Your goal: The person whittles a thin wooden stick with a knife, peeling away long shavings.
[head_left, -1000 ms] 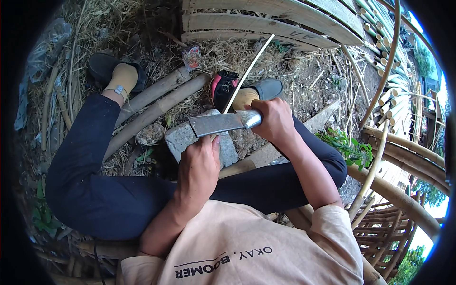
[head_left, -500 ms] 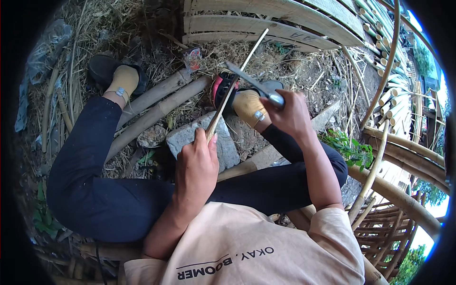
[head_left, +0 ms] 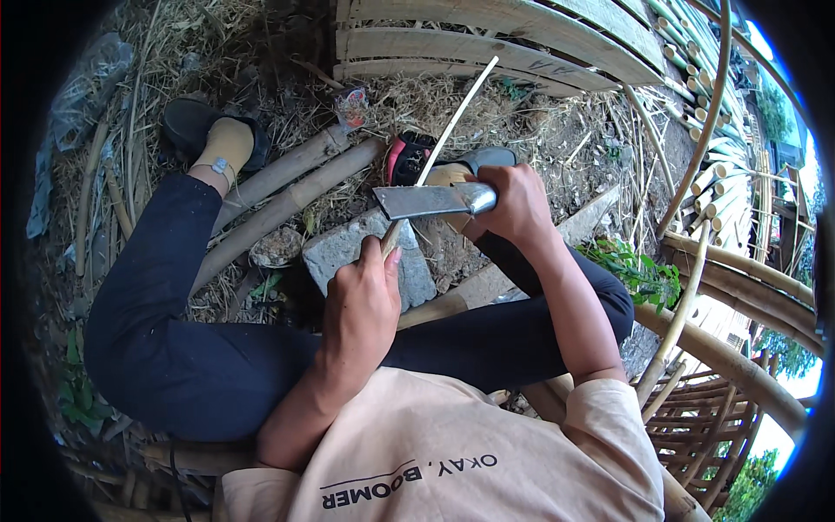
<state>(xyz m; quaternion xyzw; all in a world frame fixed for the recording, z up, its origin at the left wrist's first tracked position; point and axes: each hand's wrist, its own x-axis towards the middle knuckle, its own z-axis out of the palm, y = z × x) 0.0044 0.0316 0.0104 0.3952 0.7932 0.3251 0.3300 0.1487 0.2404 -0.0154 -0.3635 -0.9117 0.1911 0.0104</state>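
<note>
My left hand [head_left: 361,300] is closed around the lower end of a thin bamboo strip [head_left: 455,119], which slants up and away to the right. In my right hand [head_left: 515,204] is a broad-bladed machete [head_left: 424,202], gripped by its handle. The flat of its grey blade lies across the strip just above my left fingers and hides part of it; whether the edge bites into the strip I cannot tell. Below the blade, a grey stone block [head_left: 348,250] rests on the ground between my legs.
Two bamboo poles [head_left: 291,207] lie on the straw-strewn ground to the left of the stone. A slatted wooden crate [head_left: 417,43] stands ahead. Cut bamboo poles [head_left: 718,187] are stacked at the far right, near a bamboo frame [head_left: 739,357]. A red and black object [head_left: 407,158] sits by my right foot.
The machete has come down toward me along the strip, its blade turning from steeply slanted to nearly level and showing its flat side. My left hand has stayed almost still.
</note>
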